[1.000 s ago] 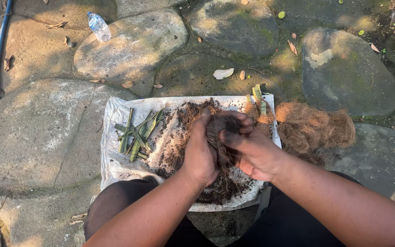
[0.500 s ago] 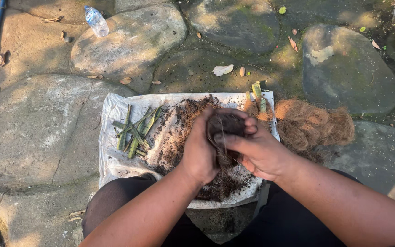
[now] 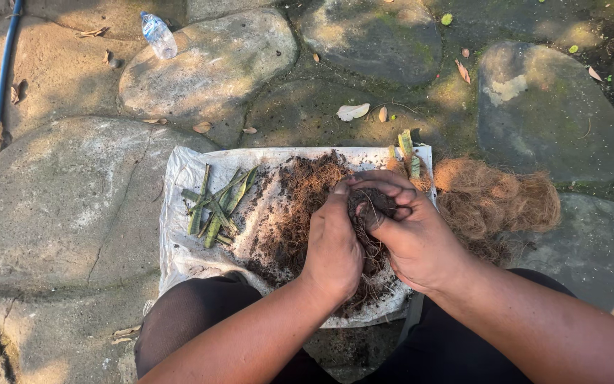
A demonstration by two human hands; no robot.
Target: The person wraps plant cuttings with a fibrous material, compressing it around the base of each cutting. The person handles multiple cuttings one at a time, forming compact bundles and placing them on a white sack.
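Clump of dark fibrous root matter (image 3: 372, 205), light, loose, crumbly; left hand (image 3: 333, 245) and right hand (image 3: 417, 238) pressed together cupping it; best gripped from underneath, white sheet (image 3: 179, 249) at 6 o'clock.

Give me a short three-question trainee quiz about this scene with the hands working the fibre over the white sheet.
1. True or false: both hands, the left hand and the right hand, close on the same dark clump of fibre and soil.
2. What lies on the left part of the white plastic sheet? A) green cuttings B) scissors C) a trowel
3. What lies on the stone at the top left?

Key
1. True.
2. A, the pile of green cuttings.
3. A clear plastic bottle.
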